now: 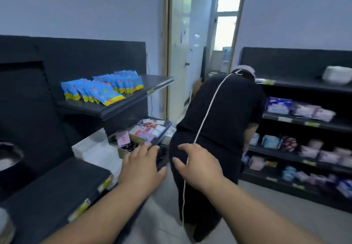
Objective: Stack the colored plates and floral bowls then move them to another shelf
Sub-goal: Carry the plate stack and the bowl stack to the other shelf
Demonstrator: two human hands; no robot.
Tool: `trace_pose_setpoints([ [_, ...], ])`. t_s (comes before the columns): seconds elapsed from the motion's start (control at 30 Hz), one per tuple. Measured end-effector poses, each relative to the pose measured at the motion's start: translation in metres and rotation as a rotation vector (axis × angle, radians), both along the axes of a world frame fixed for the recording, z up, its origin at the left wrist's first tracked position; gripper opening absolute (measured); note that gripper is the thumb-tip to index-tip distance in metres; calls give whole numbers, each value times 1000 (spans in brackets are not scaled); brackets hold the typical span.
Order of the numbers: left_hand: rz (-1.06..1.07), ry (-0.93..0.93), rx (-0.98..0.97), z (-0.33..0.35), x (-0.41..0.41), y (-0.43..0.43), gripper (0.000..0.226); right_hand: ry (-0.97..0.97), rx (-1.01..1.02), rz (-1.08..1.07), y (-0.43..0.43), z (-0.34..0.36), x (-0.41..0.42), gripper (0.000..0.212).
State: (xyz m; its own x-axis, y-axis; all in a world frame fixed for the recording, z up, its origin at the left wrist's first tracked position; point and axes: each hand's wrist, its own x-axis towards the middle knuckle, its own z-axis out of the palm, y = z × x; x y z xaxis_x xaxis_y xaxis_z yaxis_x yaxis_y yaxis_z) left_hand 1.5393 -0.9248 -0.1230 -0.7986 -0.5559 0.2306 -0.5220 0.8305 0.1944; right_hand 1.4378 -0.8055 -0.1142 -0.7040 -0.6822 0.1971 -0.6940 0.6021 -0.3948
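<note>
At 2 o'clock, far off: pale round stack (336,76). Sits on the top board of the right shelf (304,86), near the frame edge. Too blurred to tell plates from bowls. At 9 o'clock, cut by the frame edge: what looks like a bowl (8,156), dark rim, pale inside, also blurred. Lies against the left shelf (57,182). At 7 o'clock, in the very corner: grey shape (4,226), kind not to be told.

Just below centre, at 7 o'clock: left hand (141,165). Palm down, fingers straight and a little spread. Holds nothing. Hovers at the front edge of a low left board; touching or not, cannot tell. At 5 o'clock, just beside it but apart: right hand (198,164). Palm down, fingers wide and slightly bent. Holds nothing either.

Beyond the left hand, at 8 o'clock: basket (127,145) with small cards, white boxes (95,148) just left of it, red and pink packs (152,129) behind. At 10 o'clock, on the upper left board: blue packets (102,89) in rows.

Centre to 4 o'clock: person (219,129) in black, bent towards the right shelf, white cord (205,118) down the back. At 3 to 4 o'clock, on the lower right boards: soft pale and blue bundles (297,108). At 12 o'clock: open doorway (190,53). At 5 o'clock: grey floor (266,215).
</note>
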Motion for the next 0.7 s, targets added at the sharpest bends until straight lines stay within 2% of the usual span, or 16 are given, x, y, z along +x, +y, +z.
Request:
trace_pose_setpoints([
  [0.17, -198, -6, 16, -6, -102, 171, 67, 44, 17, -211, 187, 4, -86, 50],
  [0.4, -529, -73, 71, -10, -223, 389, 61, -29, 108, -623, 443, -9, -159, 43],
  [0.53, -675, -51, 28, 3, -275, 475, 60, -44, 130, -782, 534, -1, -179, 42],
  [0.7, -818, 7, -33, 21, -331, 552, 58, -12, 214, -928, 601, 15, -204, 44],
])
